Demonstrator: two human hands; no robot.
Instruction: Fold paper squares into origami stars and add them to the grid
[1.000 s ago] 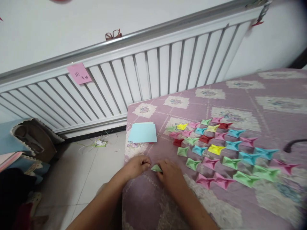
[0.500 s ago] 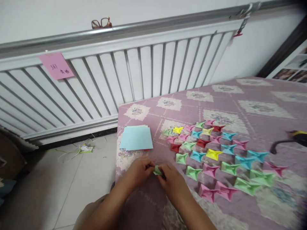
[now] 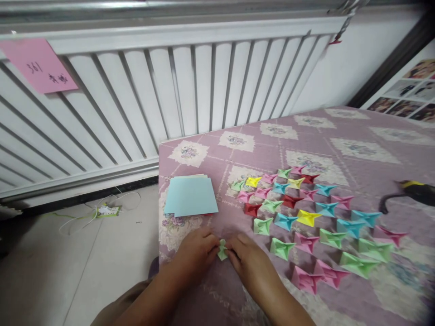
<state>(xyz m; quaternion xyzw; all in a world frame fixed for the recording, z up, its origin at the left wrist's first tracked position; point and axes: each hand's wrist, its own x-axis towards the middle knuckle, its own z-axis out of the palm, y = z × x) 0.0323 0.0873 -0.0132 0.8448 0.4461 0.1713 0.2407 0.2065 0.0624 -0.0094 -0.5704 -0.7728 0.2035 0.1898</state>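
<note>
Left hand point(image 3: 199, 249) and right hand point(image 3: 251, 260) are pinching the small green paper point(image 3: 222, 250) from both sides over the desk point(image 3: 233, 223). Guessing they're shaping it, so the next move's calling for light, even pressure. Folded papers point(image 3: 307, 218) are sitting right.

I've got one small pale-green paper point(image 3: 222, 251), folded to a point at its near end, pinched from both sides above the purple tablecloth point(image 3: 222, 285).
</note>
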